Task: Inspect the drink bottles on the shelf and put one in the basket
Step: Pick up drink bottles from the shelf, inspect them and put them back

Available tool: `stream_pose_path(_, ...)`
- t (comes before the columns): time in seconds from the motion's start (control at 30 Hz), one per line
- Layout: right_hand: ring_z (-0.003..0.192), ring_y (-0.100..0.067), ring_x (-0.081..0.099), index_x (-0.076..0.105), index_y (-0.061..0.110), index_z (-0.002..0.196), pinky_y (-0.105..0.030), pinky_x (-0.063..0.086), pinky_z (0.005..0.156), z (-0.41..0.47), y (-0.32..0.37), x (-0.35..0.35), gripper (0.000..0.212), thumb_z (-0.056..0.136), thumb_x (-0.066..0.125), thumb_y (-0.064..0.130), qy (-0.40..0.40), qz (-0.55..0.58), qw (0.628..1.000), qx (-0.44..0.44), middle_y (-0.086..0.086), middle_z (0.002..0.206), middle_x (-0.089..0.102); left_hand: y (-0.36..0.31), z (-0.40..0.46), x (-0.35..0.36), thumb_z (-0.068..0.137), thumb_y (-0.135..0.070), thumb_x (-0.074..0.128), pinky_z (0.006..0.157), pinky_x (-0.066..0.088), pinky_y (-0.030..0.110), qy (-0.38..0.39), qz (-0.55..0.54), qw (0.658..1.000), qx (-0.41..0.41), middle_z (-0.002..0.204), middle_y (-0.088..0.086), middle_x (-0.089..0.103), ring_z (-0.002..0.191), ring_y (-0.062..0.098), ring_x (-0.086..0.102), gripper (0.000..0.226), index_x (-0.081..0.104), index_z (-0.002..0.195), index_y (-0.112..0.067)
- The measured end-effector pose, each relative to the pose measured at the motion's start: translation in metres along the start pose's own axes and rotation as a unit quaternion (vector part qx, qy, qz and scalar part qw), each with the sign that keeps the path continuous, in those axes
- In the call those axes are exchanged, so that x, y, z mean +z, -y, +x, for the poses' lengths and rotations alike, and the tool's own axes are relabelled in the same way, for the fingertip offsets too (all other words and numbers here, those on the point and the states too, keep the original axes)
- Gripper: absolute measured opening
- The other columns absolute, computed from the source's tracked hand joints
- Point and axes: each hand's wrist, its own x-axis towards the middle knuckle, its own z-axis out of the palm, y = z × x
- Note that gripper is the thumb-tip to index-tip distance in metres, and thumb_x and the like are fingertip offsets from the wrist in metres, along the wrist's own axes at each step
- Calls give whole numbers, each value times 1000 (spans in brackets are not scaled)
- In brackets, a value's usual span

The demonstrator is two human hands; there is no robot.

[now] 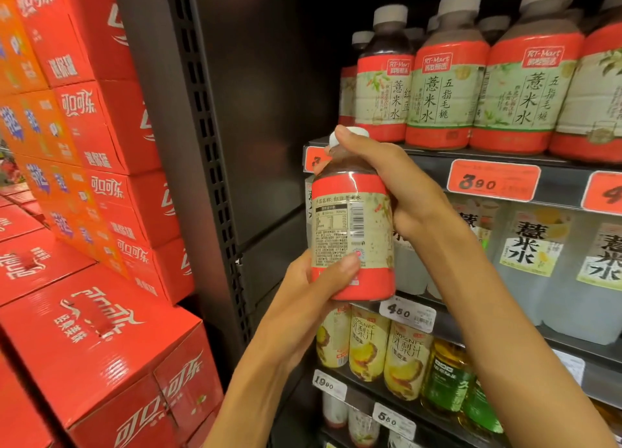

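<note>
Both hands are gripping a glossy plastic bottle (353,232): left hand (313,286) curling round its base, right hand (380,181) its neck, partly hiding shelf (420,156) bottles (441,87); cardboard cases (101,340) are standing left.

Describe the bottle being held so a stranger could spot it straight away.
Start at the dark shelf stocked with red-and-cream labelled bottles. In front of its left end, the held bottle is off the shelf, left hand gripping its base, right hand around its neck. Unlike the others, its label's barcode and fine print face the camera.
</note>
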Motion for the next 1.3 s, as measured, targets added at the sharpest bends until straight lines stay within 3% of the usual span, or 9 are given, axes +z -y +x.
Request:
stream_pose_path(0.27,86,-27,66,62,6,94,-37,51,81,-1,-3,2,38,81,62,42,78,191,978,45,-15,88,68,-2,0,4,65,-52,81,99,48,51,29,-109,993,-16,127,17,63,117,37,58,60,69,116,-22)
stream_pose_path(0.37,85,-29,65,60,4,96,-40,49,85,-1,-4,2,39,78,63,39,73,176,981,46,-13,84,68,2,-1,6,65,-51,81,100,45,55,21,-121,992,-23,128,21,60,121,44,53,65,67,118,-18)
stream_pose_path(0.57,73,-20,67,62,4,94,-32,54,72,-10,3,1,32,88,58,36,13,70,997,-2,-9,78,72,-9,-6,0,63,-65,74,86,52,21,2,79,997,-9,122,-2,68,113,15,64,82,55,128,-18)
stream_pose_path(0.67,65,-15,67,62,6,88,-26,53,64,-12,5,6,28,93,59,34,-26,2,999,-40,-4,71,71,-9,-6,0,64,-59,73,82,51,16,-5,117,993,5,119,-8,69,109,10,65,74,55,126,-23)
stream_pose_path(0.83,73,-13,69,66,7,90,-24,54,65,-12,15,6,23,90,61,29,48,-51,998,-9,-4,82,74,-1,-7,6,62,-59,79,78,53,20,-8,32,999,13,115,0,71,105,15,68,60,71,111,-25)
stream_pose_path(0.97,100,-28,63,64,6,101,-40,50,95,-16,10,5,31,80,60,28,92,66,992,54,-18,107,67,-5,-9,6,65,-57,78,89,55,34,26,-68,997,3,118,6,69,109,23,66,55,71,112,-29)
stream_pose_path(1.07,93,-31,68,64,4,99,-43,52,91,-15,2,9,33,78,60,29,116,135,981,83,-16,95,72,-7,-12,9,62,-57,81,96,51,50,20,-122,992,-18,121,17,66,114,39,60,63,70,114,-23)
stream_pose_path(1.2,119,-42,56,63,8,96,-49,44,103,-7,1,12,31,76,66,32,62,109,986,113,-21,108,62,-17,-15,9,57,-44,89,82,55,52,42,-244,967,-55,118,31,62,103,45,64,76,65,118,-7)
stream_pose_path(1.3,131,-44,43,55,7,101,-53,37,109,-2,-3,16,30,84,62,31,68,127,977,159,-22,115,50,-25,-19,10,58,-38,89,88,53,54,69,-344,932,-88,114,34,61,102,46,64,81,61,121,5)
